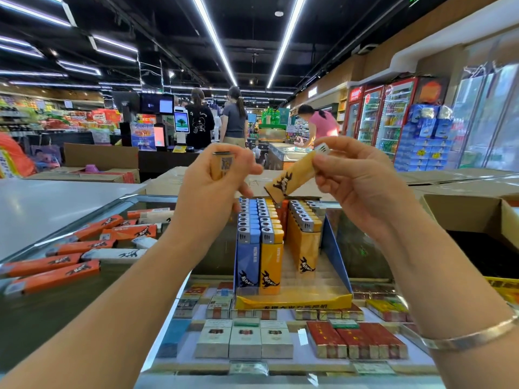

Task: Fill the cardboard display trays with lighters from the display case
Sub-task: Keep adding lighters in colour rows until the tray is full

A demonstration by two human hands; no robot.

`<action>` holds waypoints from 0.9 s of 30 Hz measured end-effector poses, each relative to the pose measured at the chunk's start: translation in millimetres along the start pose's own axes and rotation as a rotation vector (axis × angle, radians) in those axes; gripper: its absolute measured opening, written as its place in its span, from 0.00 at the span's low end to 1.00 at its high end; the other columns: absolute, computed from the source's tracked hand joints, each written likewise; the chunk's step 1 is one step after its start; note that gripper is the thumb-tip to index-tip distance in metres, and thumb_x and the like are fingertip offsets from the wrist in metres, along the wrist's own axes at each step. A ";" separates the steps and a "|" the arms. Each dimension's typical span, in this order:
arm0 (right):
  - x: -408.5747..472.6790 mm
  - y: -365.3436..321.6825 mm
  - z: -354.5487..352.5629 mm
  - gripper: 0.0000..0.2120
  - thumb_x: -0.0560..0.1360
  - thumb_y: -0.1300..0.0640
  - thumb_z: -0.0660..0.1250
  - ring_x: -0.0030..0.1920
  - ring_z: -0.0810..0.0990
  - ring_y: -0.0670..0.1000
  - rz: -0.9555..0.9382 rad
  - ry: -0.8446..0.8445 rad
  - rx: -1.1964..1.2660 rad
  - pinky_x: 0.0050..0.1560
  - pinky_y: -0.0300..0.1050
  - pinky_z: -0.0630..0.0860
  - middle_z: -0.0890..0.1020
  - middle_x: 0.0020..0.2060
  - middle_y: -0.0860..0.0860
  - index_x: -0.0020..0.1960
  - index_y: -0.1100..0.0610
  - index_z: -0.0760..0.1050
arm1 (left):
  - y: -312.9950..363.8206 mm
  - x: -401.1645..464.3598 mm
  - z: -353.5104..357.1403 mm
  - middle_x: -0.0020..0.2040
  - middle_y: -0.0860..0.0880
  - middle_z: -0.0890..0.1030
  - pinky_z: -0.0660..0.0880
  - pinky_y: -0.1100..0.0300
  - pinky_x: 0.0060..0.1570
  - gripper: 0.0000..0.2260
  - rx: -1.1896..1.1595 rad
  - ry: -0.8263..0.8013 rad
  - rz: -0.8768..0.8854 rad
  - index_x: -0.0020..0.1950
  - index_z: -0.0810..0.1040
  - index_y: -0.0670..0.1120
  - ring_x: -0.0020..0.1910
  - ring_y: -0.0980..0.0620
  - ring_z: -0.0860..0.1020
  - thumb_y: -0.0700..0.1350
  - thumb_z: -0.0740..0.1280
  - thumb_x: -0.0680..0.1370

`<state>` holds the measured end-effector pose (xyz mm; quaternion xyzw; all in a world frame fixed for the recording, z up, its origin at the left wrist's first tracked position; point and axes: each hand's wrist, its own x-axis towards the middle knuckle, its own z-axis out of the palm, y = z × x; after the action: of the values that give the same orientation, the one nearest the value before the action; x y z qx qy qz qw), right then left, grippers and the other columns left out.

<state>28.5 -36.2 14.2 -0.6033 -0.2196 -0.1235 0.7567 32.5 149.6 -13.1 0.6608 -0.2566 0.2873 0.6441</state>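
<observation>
Holding one yellow lighter per hand above the tray (293, 301): left hand (216, 178) wrapped round an upright lighter (222, 164), right hand (356, 175) pinching the cap end of a tilted one (292, 178). Hands apart. Best move, I'd say: square each upright, logo forward, and slot into the half-empty yellow row (304, 234) at 1 o'clock. Blue row (248, 240) looks full. Loose orange lighters (56, 273) lie at 9 o'clock; cigarette packs (244, 342) sit under glass at 6. Standing rows could topple.

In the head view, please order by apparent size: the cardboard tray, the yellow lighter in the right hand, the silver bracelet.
1. Tray
2. Yellow lighter
3. Bracelet, though being nearest the camera makes it look bigger.
</observation>
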 end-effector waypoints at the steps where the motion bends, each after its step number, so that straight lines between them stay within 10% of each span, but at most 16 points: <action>1: -0.2 -2.0 -1.8 0.09 0.66 0.66 0.69 0.30 0.76 0.49 -0.031 -0.034 -0.035 0.30 0.35 0.74 0.79 0.33 0.52 0.45 0.58 0.77 | -0.3 1.2 -0.7 0.38 0.53 0.83 0.74 0.67 0.26 0.10 -0.048 0.015 -0.034 0.46 0.73 0.49 0.30 0.59 0.77 0.56 0.61 0.73; 10: -7.7 -15.2 -9.9 0.09 0.66 0.66 0.74 0.27 0.75 0.47 0.038 -0.429 -0.606 0.26 0.35 0.71 0.77 0.28 0.49 0.42 0.55 0.78 | -7.4 4.6 -1.8 0.33 0.57 0.77 0.73 0.69 0.32 0.13 -0.020 0.070 -0.119 0.42 0.69 0.50 0.30 0.66 0.73 0.52 0.52 0.81; 27: -4.9 -2.0 -6.9 0.10 0.69 0.65 0.72 0.27 0.76 0.43 0.232 -0.495 -1.059 0.32 0.37 0.75 0.74 0.28 0.47 0.40 0.54 0.74 | -12.5 5.7 -4.3 0.31 0.54 0.81 0.72 0.67 0.24 0.06 -0.163 0.052 -0.233 0.47 0.69 0.50 0.30 0.57 0.79 0.48 0.55 0.81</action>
<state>24.6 -43.7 12.4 -0.9294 -0.2308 0.0118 0.2878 45.2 154.5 -17.8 0.6241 -0.1838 0.2059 0.7310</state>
